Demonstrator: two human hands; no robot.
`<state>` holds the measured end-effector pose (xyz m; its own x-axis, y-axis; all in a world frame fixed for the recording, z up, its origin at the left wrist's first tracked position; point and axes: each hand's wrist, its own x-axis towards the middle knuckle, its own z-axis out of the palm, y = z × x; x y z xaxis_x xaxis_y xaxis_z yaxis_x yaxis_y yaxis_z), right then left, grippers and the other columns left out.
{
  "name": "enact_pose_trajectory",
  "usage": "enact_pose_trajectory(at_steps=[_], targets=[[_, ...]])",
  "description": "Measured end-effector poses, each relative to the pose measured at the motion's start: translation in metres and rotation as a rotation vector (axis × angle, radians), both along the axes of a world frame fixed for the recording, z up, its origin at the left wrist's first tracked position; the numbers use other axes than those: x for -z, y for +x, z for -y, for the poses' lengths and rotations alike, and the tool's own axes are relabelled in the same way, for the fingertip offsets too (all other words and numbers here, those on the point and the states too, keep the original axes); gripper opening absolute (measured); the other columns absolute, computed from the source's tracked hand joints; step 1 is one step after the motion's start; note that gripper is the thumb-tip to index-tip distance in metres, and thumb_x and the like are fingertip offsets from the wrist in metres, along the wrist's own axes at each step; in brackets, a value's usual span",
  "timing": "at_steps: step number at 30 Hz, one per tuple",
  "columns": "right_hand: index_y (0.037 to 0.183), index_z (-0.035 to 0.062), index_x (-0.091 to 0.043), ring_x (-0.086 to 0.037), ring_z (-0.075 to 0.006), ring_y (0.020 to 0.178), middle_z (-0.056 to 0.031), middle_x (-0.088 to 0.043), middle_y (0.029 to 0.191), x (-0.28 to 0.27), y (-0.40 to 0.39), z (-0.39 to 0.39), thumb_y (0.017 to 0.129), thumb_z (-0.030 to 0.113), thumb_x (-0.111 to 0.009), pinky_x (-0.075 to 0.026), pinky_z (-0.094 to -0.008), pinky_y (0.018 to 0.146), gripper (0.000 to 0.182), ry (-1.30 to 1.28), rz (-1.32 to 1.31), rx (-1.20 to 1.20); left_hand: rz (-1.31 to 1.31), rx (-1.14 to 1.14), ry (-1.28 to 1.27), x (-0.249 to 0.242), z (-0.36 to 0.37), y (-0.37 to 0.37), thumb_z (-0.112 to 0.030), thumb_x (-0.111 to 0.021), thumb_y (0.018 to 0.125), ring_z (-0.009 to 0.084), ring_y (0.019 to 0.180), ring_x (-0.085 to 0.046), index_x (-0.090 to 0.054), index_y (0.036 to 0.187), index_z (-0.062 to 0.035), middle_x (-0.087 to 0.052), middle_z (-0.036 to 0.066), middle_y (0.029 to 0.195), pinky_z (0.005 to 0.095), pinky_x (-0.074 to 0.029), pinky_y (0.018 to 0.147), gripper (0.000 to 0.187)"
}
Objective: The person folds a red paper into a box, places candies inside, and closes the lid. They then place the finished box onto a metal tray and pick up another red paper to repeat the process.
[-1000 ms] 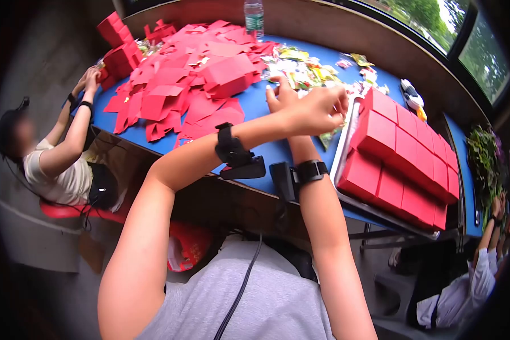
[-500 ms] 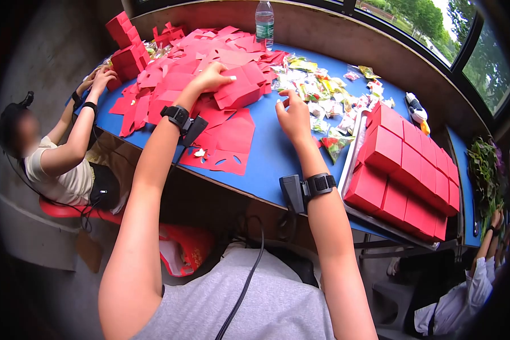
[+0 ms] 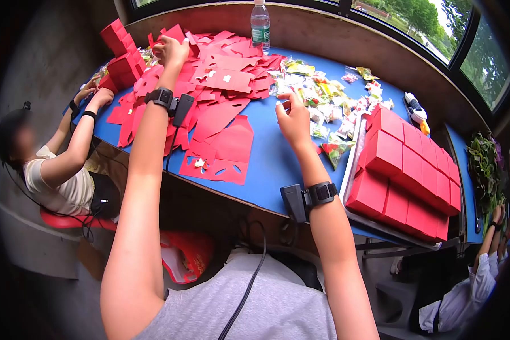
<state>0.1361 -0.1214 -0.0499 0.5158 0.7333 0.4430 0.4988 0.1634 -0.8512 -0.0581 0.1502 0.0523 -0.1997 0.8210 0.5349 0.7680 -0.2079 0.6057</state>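
Note:
My left hand (image 3: 171, 52) reaches over the far left of the pile, its fingers curled at a partly folded red paper box (image 3: 175, 33); the fingers partly hide the contact. My right hand (image 3: 293, 118) hovers over the blue table beside the candies, fingers loosely bent and apart, holding nothing. Between the hands spreads a heap of flat red card blanks (image 3: 209, 62). One flat blank with oval cut-outs (image 3: 226, 150) lies at the near edge, a small pale scrap (image 3: 199, 163) on it. Wrapped candies (image 3: 320, 93) are scattered right of the heap.
A tray (image 3: 354, 164) at right holds stacked red boxes (image 3: 402, 164). A water bottle (image 3: 260, 27) stands at the back. More red boxes (image 3: 122, 56) are stacked at left, by a seated person's hands (image 3: 99, 97). Another person's arm (image 3: 490, 238) shows at far right.
My left hand has moved away to the far left of the heap. The folded red box it held near the middle no longer lies there. My right hand has barely moved.

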Motion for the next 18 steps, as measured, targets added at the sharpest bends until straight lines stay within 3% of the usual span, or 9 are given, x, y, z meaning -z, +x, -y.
enact_pose_trajectory(at_steps=[1,3,7,9,11,14,15,17,18], targets=[[0.096,0.0009,-0.058,-0.058,-0.0244,0.062,-0.013,-0.061,0.072,-0.002,-0.001,0.001,0.077,0.013,-0.056,-0.046,-0.0354,0.062,0.022,0.005,0.002,0.0,-0.045,0.015,0.029,0.003,-0.003,0.01,-0.039,-0.065,0.074,0.0462,0.116,-0.038,-0.034,0.125,-0.0015,-0.035,0.032,0.123,0.0536,-0.039,0.089,0.07],[0.094,0.0008,-0.058,-0.059,-0.0259,0.063,-0.0132,-0.061,0.072,-0.003,-0.003,0.003,0.077,0.012,-0.056,-0.046,-0.0361,0.062,0.02,-0.014,0.109,0.02,-0.374,0.156,-0.054,0.006,-0.023,0.026,-0.038,-0.067,0.073,0.0421,0.113,-0.044,-0.044,0.121,-0.0049,-0.038,0.028,0.123,0.0496,-0.041,0.09,0.063],[0.092,0.0008,-0.057,-0.059,-0.0281,0.065,-0.0142,-0.061,0.073,0.005,-0.001,-0.002,0.076,0.01,-0.056,-0.046,-0.0371,0.063,0.018,0.043,0.168,0.007,-0.53,0.664,-0.134,0.02,-0.048,0.086,-0.045,-0.07,0.067,0.036,0.109,-0.051,-0.052,0.117,-0.0045,-0.04,0.027,0.124,0.0408,-0.044,0.091,0.068],[0.092,0.0003,-0.057,-0.06,-0.0287,0.068,-0.015,-0.061,0.073,0.004,0.0,-0.001,0.076,0.009,-0.055,-0.046,-0.0376,0.064,0.018,-0.015,0.125,0.004,-0.707,0.687,-0.161,0.029,-0.052,0.12,-0.054,-0.071,0.063,0.0396,0.116,-0.045,-0.045,0.124,-0.0011,-0.037,0.029,0.128,0.0449,-0.04,0.095,0.085],[0.091,0.0004,-0.058,-0.06,-0.0286,0.068,-0.0152,-0.061,0.074,0.008,0.004,-0.004,0.076,0.008,-0.055,-0.046,-0.0375,0.065,0.017,-0.005,0.133,0.026,-0.758,0.532,-0.158,0.041,-0.028,0.147,-0.062,-0.069,0.06,0.0416,0.121,-0.039,-0.036,0.13,0.0043,-0.032,0.031,0.134,0.0491,-0.034,0.099,0.102],[0.09,0.0006,-0.059,-0.061,-0.029,0.07,-0.0157,-0.061,0.076,0.006,0.006,-0.005,0.076,0.008,-0.054,-0.047,-0.0376,0.066,0.017,0.005,0.144,0.044,-0.733,0.448,-0.247,0.054,-0.02,0.167,-0.069,-0.063,0.061,0.0401,0.127,-0.033,-0.027,0.133,0.008,-0.025,0.03,0.139,0.0517,-0.031,0.099,0.112],[0.09,0.0007,-0.059,-0.061,-0.0294,0.071,-0.0159,-0.061,0.076,0.007,0.005,-0.004,0.076,0.008,-0.054,-0.047,-0.0377,0.067,0.017,-0.005,0.135,0.045,-0.728,0.421,-0.226,0.057,-0.019,0.173,-0.07,-0.061,0.063,0.0384,0.125,-0.037,-0.028,0.133,0.0091,-0.03,0.03,0.137,0.0517,-0.032,0.098,0.11],[0.094,0.0014,-0.057,-0.061,-0.0301,0.071,-0.0152,-0.061,0.074,0.005,0.003,-0.006,0.076,0.008,-0.054,-0.047,-0.0388,0.067,0.019,-0.027,0.107,0.046,-0.697,0.432,-0.235,0.062,-0.019,0.178,-0.069,-0.059,0.066,0.0343,0.114,-0.05,-0.046,0.124,0.0038,-0.05,0.026,0.123,0.0525,-0.032,0.097,0.094],[0.095,0.0013,-0.057,-0.061,-0.0304,0.07,-0.0151,-0.061,0.074,0.001,0.002,-0.005,0.077,0.008,-0.054,-0.047,-0.039,0.066,0.02,-0.034,0.091,0.046,-0.736,0.495,-0.203,0.047,0.003,0.171,-0.061,-0.055,0.076,0.0324,0.095,-0.061,-0.063,0.103,-0.0027,-0.063,0.02,0.1,0.0494,-0.04,0.09,0.064]])
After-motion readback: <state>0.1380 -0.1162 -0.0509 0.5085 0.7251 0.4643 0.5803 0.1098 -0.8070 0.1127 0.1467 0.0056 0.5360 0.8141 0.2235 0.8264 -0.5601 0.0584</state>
